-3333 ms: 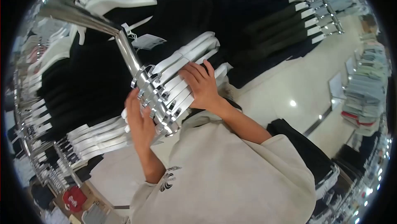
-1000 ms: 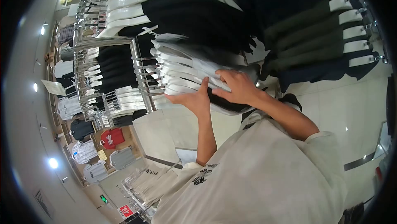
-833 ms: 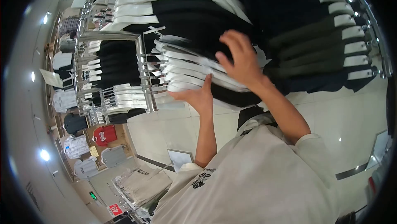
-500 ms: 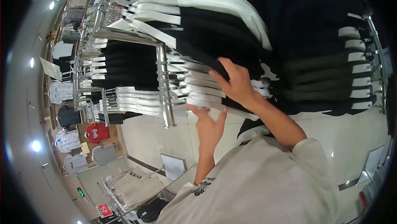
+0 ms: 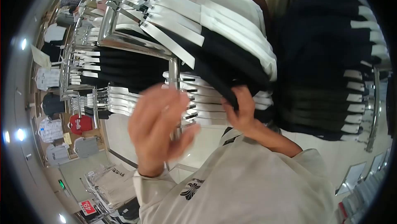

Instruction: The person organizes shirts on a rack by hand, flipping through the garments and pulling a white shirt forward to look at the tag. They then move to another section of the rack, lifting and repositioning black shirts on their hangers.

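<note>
My left hand [image 5: 159, 126] is raised in front of the metal rack post, blurred, with its thumb apart from the fingers and nothing in it. My right hand [image 5: 243, 110] has its thumb and fingers closed on the edge of a black garment [image 5: 215, 68] that hangs from the rail. Above that garment are white garments [image 5: 231, 13] on white hangers [image 5: 169, 44]. Behind and below it, more white garments [image 5: 206, 99] hang in a row, just left of my right hand.
The metal rack frame [image 5: 136, 46] bends down near my left hand. Dark garments [image 5: 322, 66] hang on a second rail [image 5: 375, 112] at the right. Folded beige clothes [image 5: 115, 182] lie at the lower left. A wall display holds a red shirt [image 5: 80, 124].
My left hand has risen away from the lower white garments, up and to the left, closer to the camera. My right hand is a little lower, on the black garment. The view has shifted.
</note>
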The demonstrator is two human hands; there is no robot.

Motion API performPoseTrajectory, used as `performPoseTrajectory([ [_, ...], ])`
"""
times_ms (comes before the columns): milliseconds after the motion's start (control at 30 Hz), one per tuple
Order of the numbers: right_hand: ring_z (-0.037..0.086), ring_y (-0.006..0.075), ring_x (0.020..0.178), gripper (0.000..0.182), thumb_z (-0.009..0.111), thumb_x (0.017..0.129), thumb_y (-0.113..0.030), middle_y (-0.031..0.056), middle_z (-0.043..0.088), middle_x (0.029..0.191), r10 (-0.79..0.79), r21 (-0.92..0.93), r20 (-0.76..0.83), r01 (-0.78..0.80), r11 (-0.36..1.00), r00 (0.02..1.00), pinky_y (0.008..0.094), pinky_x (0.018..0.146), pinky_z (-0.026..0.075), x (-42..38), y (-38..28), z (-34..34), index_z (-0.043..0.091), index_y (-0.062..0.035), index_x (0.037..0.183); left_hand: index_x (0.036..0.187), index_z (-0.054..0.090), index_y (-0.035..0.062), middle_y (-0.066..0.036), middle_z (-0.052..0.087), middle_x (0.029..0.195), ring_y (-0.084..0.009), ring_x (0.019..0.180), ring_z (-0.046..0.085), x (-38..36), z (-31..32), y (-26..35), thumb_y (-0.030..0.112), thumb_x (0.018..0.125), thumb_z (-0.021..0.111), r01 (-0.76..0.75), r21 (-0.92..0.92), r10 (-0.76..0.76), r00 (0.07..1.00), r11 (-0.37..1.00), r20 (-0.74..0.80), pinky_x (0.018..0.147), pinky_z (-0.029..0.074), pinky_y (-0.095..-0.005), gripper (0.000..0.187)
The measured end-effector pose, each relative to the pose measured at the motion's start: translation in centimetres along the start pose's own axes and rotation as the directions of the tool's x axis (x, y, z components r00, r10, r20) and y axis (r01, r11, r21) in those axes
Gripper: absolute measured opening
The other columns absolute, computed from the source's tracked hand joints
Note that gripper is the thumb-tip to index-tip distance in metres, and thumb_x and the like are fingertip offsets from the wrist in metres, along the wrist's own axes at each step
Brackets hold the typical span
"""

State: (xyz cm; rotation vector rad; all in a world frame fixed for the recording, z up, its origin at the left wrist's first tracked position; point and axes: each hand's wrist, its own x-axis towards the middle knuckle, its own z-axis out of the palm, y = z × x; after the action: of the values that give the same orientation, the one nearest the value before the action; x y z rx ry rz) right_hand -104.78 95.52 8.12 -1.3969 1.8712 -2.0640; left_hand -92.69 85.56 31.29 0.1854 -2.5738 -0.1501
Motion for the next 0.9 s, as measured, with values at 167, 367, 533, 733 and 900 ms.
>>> performPoseTrajectory([
  [167,0.061,0.0378,0.074,0.036,0.081,0.082,-0.022,0.0186,0.062,0.088,-0.064,0.036,0.135,0.060,0.998,0.989,0.0434,0.064,0.050,3.2,0.0,-0.7,0.064,0.0041,0.099,0.116,0.071,0.0042,-0.015,0.062,0.133,-0.0411,0.124,0.055,4.9,5.6,-7.0,0.010,0.080,0.079,-0.060,0.018,0.058,0.996,0.998,0.070,0.102,0.045,-0.0489,0.037],
  [367,0.067,0.0358,0.073,0.042,0.080,0.083,-0.025,0.0209,0.068,0.092,-0.017,0.121,0.247,-0.013,0.993,0.969,0.0381,0.065,0.056,5.2,-1.3,-4.1,0.067,0.0077,0.106,0.095,0.070,0.0094,-0.008,0.066,0.129,-0.0352,0.125,0.057,5.6,9.4,-7.9,0.016,0.077,0.076,-0.140,0.349,0.085,0.982,0.927,0.167,0.097,0.041,-0.0449,0.021],
  [533,0.071,0.0347,0.079,0.032,0.078,0.079,-0.008,0.0196,0.071,0.096,-0.203,0.213,0.027,0.193,0.958,0.979,0.0386,0.066,0.058,8.2,-1.5,-6.4,0.068,0.0045,0.107,0.095,0.066,0.0099,-0.009,0.064,0.133,-0.0355,0.127,0.056,5.8,9.3,-7.6,0.016,0.076,0.074,-0.118,0.363,0.052,0.981,0.924,0.187,0.100,0.040,-0.0450,0.022],
  [733,0.068,0.0306,0.108,0.042,0.079,0.080,-0.003,0.0164,0.072,0.116,0.110,0.052,0.020,-0.111,0.992,0.994,0.0363,0.098,0.052,12.7,0.5,-7.5,0.067,0.0027,0.119,0.095,0.059,0.0095,-0.011,0.062,0.137,-0.0372,0.130,0.054,5.8,9.3,-7.7,0.013,0.077,0.072,-0.116,0.342,0.026,0.966,0.933,0.256,0.102,0.038,-0.0467,0.022],
  [900,0.066,0.0352,0.108,0.043,0.083,0.082,-0.020,0.0179,0.070,0.119,0.107,-0.014,0.117,-0.106,0.994,0.987,0.0392,0.094,0.052,14.6,3.1,-6.4,0.068,-0.0008,0.118,0.093,0.061,0.0122,-0.007,0.065,0.133,-0.0308,0.130,0.056,5.8,9.3,-7.8,0.012,0.076,0.069,-0.131,0.303,0.051,0.965,0.944,0.258,0.110,0.032,-0.0530,0.018],
])
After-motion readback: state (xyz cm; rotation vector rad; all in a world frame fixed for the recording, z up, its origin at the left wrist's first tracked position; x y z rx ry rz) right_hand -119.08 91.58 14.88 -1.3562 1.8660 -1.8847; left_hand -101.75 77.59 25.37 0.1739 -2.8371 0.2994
